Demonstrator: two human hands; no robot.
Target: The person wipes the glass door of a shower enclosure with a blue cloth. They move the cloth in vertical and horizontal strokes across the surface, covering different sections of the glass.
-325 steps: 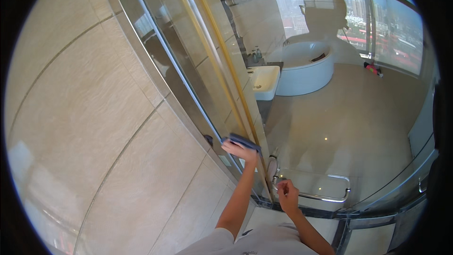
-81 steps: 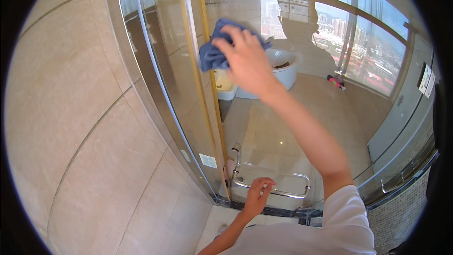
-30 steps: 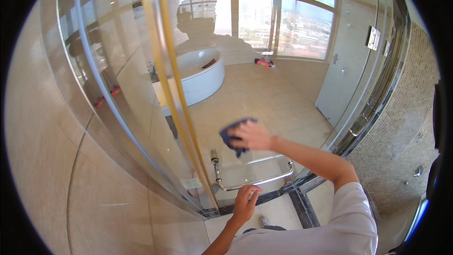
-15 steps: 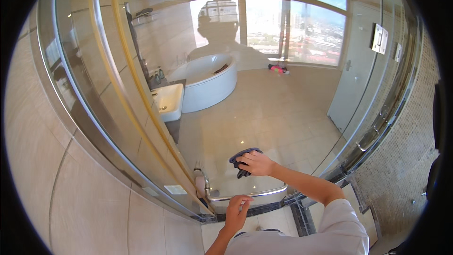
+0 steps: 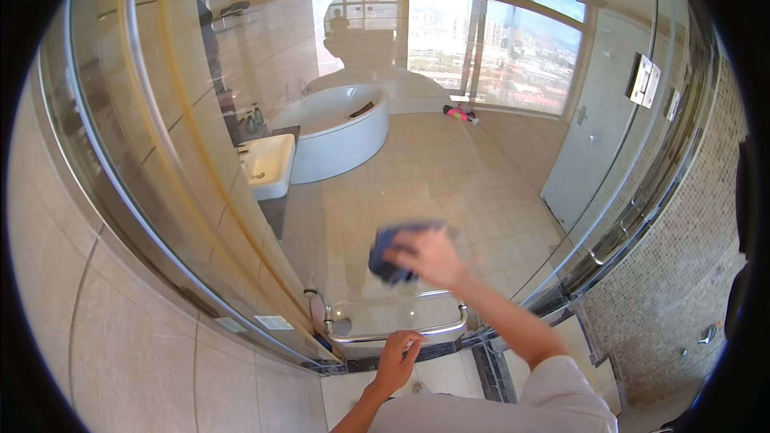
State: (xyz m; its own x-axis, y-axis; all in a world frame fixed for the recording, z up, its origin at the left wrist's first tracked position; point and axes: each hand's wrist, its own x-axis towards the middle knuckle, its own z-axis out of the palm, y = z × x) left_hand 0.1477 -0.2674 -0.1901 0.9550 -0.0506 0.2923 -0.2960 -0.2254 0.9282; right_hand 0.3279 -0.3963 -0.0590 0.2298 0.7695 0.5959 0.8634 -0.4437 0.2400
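My right hand [image 5: 429, 258], smeared by motion, presses a dark blue-grey cloth [image 5: 393, 252] to the clear glass panel [image 5: 497, 192] in front of me. The cloth is bunched under the fingers. Lower down, my left hand [image 5: 399, 362] hangs just in front of the curved metal bar handle [image 5: 401, 337]. Its fingers are loosely bent, with a gap at the thumb, and I see nothing held in them. Whether it touches the bar I cannot tell.
Beyond the glass are a white bathtub [image 5: 341, 144], a washbasin [image 5: 273, 164], a pale door [image 5: 593, 120] and tall windows. A metal hinge [image 5: 644, 82] joins the panes at right. A mosaic wall [image 5: 666, 273] stands right, a tiled wall [image 5: 144, 329] left. A person's silhouette reflects in the glass.
My right hand and the cloth have moved up and slightly left over the glass. The left hand stays nearly in place while the view has shifted a little.
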